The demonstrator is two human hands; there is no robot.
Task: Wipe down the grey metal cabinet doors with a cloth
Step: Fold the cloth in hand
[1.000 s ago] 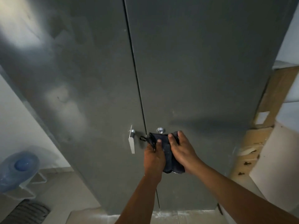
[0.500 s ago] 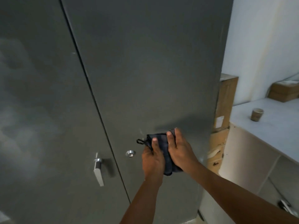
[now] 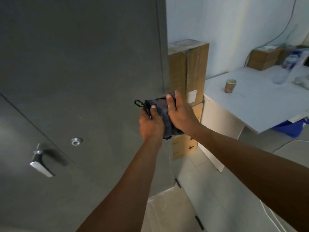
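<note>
Slid right to the door [image 3: 100, 64] edge, one cloth [image 3: 163, 106]: left hand [image 3: 151, 126] grips it, right hand [image 3: 181, 116] presses flat.

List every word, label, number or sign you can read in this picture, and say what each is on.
No text here can be read.
White label on the tall cardboard box: too small to read.
Dark print on the lower box: blurred.
Markings on the blue and white package on the counter: blurred.
</note>
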